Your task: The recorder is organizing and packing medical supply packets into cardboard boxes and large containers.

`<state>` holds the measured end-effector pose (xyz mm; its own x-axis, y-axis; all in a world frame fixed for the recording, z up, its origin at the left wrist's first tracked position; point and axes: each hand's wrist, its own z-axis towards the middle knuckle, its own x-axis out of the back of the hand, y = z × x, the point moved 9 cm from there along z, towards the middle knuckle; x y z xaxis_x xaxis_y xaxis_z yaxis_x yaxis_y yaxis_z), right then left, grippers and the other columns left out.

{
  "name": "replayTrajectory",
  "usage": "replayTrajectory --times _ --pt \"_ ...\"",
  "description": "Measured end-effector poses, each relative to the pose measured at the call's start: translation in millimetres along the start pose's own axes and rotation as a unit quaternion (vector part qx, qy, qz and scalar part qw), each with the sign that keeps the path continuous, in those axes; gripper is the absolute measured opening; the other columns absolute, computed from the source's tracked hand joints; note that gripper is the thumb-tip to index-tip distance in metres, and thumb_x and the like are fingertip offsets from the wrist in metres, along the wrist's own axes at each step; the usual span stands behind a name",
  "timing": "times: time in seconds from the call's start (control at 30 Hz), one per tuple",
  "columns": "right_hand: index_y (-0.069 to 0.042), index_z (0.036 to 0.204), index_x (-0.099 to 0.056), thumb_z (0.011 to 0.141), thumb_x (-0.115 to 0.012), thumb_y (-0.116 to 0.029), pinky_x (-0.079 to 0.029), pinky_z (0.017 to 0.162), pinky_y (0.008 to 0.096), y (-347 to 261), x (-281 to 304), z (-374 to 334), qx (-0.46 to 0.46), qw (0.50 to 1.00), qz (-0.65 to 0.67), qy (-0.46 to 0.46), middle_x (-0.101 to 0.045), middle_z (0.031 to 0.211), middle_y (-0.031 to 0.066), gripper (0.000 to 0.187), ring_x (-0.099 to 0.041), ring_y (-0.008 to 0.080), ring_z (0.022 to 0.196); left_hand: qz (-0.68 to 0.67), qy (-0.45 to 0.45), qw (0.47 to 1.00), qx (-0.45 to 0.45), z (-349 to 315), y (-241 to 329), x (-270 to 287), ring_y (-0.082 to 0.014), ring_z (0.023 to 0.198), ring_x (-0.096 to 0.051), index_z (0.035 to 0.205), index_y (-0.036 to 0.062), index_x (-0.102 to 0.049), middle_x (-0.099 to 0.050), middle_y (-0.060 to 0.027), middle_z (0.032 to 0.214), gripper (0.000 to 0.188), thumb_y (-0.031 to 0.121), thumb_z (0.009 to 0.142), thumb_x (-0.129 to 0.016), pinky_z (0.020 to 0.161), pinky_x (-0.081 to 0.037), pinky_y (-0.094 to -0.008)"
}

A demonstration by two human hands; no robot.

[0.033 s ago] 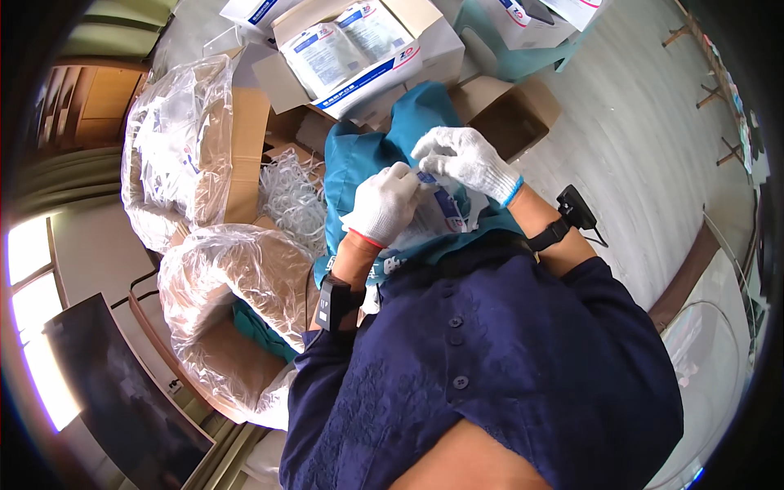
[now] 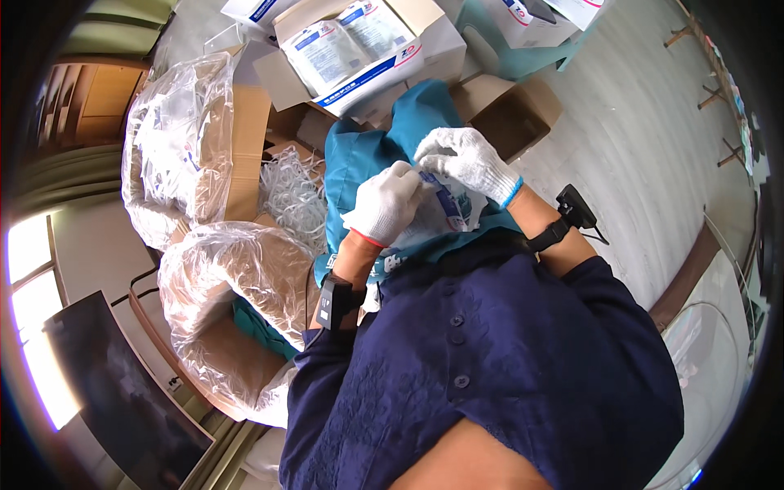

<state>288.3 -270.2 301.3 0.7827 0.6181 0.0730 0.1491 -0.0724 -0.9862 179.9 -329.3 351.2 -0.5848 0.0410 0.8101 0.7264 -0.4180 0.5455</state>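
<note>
A clear plastic bag with blue printing lies on my lap, over a teal apron. My left hand, in a white knit glove with a red cuff edge, is closed on the bag's upper left part. Beside it, my right hand, in a similar glove edged in blue, has its fingers curled and pinched at the bag's top edge. The fingertips of both hands are close together. What is inside the bag is partly hidden by my hands.
Ahead stands an open white carton of sealed packets. An open brown box sits right of it. At left are two plastic-lined cartons, with a heap of white straps near them. A teal stool holds boxes.
</note>
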Motion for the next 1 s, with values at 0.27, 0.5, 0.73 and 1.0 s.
replayTrajectory --times 0.27,0.5,0.73,1.0 --pt "-0.004 0.08 -0.067 0.079 -0.073 -0.005 -0.051 0.067 0.0345 -36 -8 -19 0.125 0.973 -0.152 0.122 -0.066 0.076 0.0112 0.006 -0.066 0.0274 0.072 -0.026 -0.081 0.991 0.101 -12 -28 -22 -0.0383 0.079 -0.065 0.085 0.0055 -0.066 -0.066 -0.0158 0.088 0.017 0.02 0.091 -0.06 0.068 -0.052 -0.0473" --pt "-0.002 0.078 -0.065 0.083 -0.075 -0.021 -0.05 0.065 0.0379 48 3 4 -0.109 0.968 -0.114 0.196 -0.066 0.073 0.0134 0.021 -0.066 0.0256 0.067 0.127 -0.017 0.992 0.012 -20 25 -26 -0.0259 0.071 -0.065 0.081 0.0107 -0.062 -0.063 -0.0083 0.077 0.01 0.019 0.086 -0.064 0.06 -0.053 -0.0391" --pt "-0.003 0.081 -0.068 0.083 -0.073 -0.034 -0.051 0.07 0.0438 69 34 13 -0.125 0.916 -0.281 0.259 -0.067 0.077 0.0171 0.031 -0.066 0.0332 0.073 0.061 0.054 0.995 -0.053 -42 55 4 -0.02 0.065 -0.059 0.086 0.0123 -0.066 -0.053 -0.0024 0.068 0.021 0.032 0.084 -0.073 0.054 -0.048 -0.0339" --pt "-0.004 0.09 -0.07 0.086 -0.07 -0.036 -0.053 0.078 0.0452 63 33 4 -0.145 0.931 -0.221 0.25 -0.07 0.088 0.0197 0.032 -0.068 0.0379 0.087 0.032 -0.006 0.999 0.018 -31 34 8 -0.027 0.064 -0.062 0.091 0.0131 -0.066 -0.058 -0.0046 0.071 0.023 0.032 0.081 -0.076 0.057 -0.05 -0.0386"
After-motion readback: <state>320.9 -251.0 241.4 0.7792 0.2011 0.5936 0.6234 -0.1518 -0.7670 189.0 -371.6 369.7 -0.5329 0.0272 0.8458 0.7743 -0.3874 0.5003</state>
